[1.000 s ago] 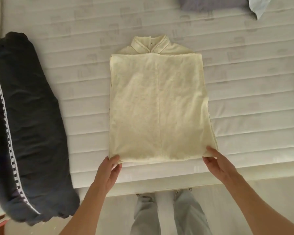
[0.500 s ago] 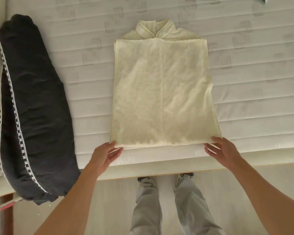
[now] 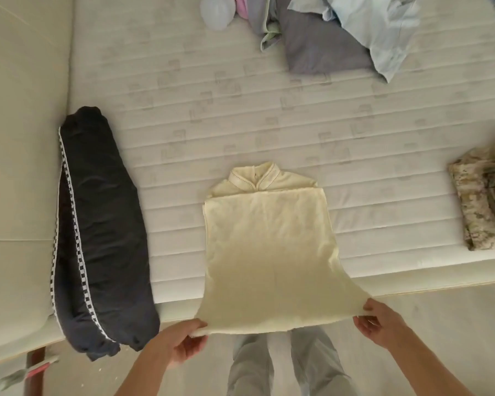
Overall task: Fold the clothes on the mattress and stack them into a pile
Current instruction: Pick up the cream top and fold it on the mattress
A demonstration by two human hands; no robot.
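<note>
On the quilted white mattress (image 3: 269,110), a dark bundle (image 3: 103,232) with checkered trim lies at left. The left hand (image 3: 180,342) and right hand (image 3: 379,324) each pinch a near corner of the cream shirt (image 3: 269,247) (soft knit, collar pointing far), long axis near-to-far. A camouflage-patterned folded garment (image 3: 480,207) sits right.

Cream top (image 3: 272,252), black trousers (image 3: 103,238) w/ checkered stripe, camo garment (image 3: 480,207)

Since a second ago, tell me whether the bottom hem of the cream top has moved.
Yes. The hem lay on the mattress; now both hands, left and right, hold it raised, out past the mattress's near edge, toward the person.
</note>
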